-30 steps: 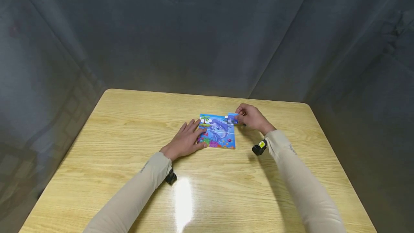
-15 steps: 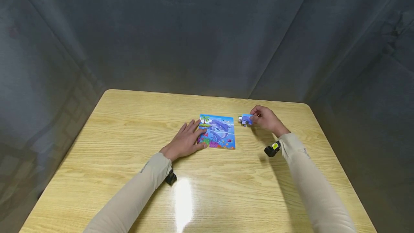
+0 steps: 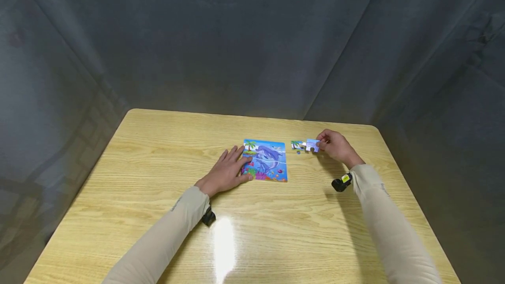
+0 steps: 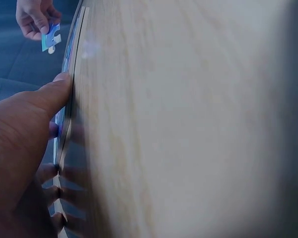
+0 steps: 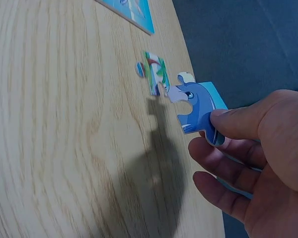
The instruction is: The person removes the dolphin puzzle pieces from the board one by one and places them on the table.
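The work looks, by my judgement, only a little way along: of the loose jigsaw pieces in view, the palm-tree piece lies on the table to the right of the dolphin board, while the dolphin-head piece is off the table in the right hand, close beside it. That hand pinches the piece between thumb and fingers. Joining the two appears to be left; the angle makes it hard to say whether their edges touch. The left hand lies flat with fingers spread over the board's left side, gripping nothing, and the board's picture looks whole where it is uncovered, though whether it is one printed sheet or assembled pieces I cannot tell. Counted, there are one board, two loose pieces, two hands, one table and two wrist cameras, one left and one right
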Motion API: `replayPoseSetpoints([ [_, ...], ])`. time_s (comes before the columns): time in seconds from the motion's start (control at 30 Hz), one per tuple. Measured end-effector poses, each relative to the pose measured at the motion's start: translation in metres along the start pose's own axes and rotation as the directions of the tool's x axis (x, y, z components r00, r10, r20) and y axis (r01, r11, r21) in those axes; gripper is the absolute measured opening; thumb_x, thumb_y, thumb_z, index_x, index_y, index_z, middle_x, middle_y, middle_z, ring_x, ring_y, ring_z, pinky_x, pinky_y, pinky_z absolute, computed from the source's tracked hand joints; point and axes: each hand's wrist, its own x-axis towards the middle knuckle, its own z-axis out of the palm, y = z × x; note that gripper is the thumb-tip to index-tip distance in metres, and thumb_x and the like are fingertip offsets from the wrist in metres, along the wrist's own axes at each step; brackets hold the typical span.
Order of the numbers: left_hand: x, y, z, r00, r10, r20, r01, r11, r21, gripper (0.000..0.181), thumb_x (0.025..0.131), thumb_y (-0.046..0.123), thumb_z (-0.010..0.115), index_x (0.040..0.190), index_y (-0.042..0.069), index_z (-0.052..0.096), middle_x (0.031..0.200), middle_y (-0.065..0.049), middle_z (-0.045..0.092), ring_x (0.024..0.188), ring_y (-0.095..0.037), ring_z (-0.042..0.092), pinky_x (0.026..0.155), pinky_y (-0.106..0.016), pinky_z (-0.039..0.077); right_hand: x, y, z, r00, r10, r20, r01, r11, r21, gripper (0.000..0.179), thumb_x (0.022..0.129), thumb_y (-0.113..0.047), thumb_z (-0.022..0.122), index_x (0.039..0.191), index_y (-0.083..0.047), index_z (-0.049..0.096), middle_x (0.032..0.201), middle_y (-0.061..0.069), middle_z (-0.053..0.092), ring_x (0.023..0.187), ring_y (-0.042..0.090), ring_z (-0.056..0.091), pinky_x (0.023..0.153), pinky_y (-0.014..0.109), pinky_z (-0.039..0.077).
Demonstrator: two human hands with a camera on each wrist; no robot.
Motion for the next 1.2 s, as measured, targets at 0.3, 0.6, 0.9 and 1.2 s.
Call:
replayPoseSetpoints([
  [0.3, -0.002, 0.000, -0.001, 1.000, -0.005, -0.001, 0.005, 1.000, 0.000, 0.068, 0.107, 0.056, 0.056, 0.164, 0.019, 0.045, 0.181, -0.017, 0.012, 0.169, -0.040, 0.008, 0.137, -0.063, 0.008, 0.002, 0.012, -0.003, 1.000, 0.017, -0.016, -0.017, 0.999, -0.039, 0.017, 0.106, -0.007, 0.063, 0.116, 0.007, 0.064, 0.100, 0.018, 0.067, 0.080, 0.016, 0.057, 0.067, 0.024, 0.046],
  [0.6, -0.003, 0.000, -0.001, 1.000, -0.008, -0.001, 0.008, 1.000, -0.014, 0.067, 0.108, 0.054, 0.057, 0.164, 0.019, 0.045, 0.181, -0.017, 0.012, 0.169, -0.040, 0.007, 0.137, -0.063, 0.007, 0.008, 0.017, 0.001, 1.000, 0.024, -0.016, -0.025, 0.998, -0.049, 0.014, 0.105, -0.003, 0.063, 0.113, 0.008, 0.064, 0.095, 0.017, 0.065, 0.076, 0.013, 0.055, 0.064, 0.022, 0.046],
  [0.9, -0.004, 0.003, -0.001, 1.000, 0.002, -0.002, -0.002, 1.000, -0.008, 0.067, 0.108, 0.054, 0.057, 0.163, 0.018, 0.046, 0.180, -0.018, 0.014, 0.169, -0.041, 0.009, 0.137, -0.063, 0.008, 0.011, 0.020, 0.007, 0.998, 0.069, 0.009, -0.069, 0.997, -0.022, 0.018, 0.106, -0.004, 0.061, 0.118, 0.010, 0.064, 0.098, 0.019, 0.067, 0.078, 0.017, 0.061, 0.064, 0.022, 0.050],
  [1.2, -0.004, 0.003, 0.001, 1.000, 0.006, -0.012, -0.005, 1.000, 0.012, 0.068, 0.107, 0.053, 0.058, 0.163, 0.017, 0.047, 0.180, -0.019, 0.016, 0.168, -0.042, 0.011, 0.136, -0.064, 0.011, 0.016, 0.022, 0.011, 0.996, 0.084, 0.005, -0.083, 0.992, -0.094, 0.019, 0.107, -0.008, 0.060, 0.118, 0.006, 0.066, 0.104, 0.019, 0.067, 0.090, 0.025, 0.058, 0.074, 0.030, 0.047],
])
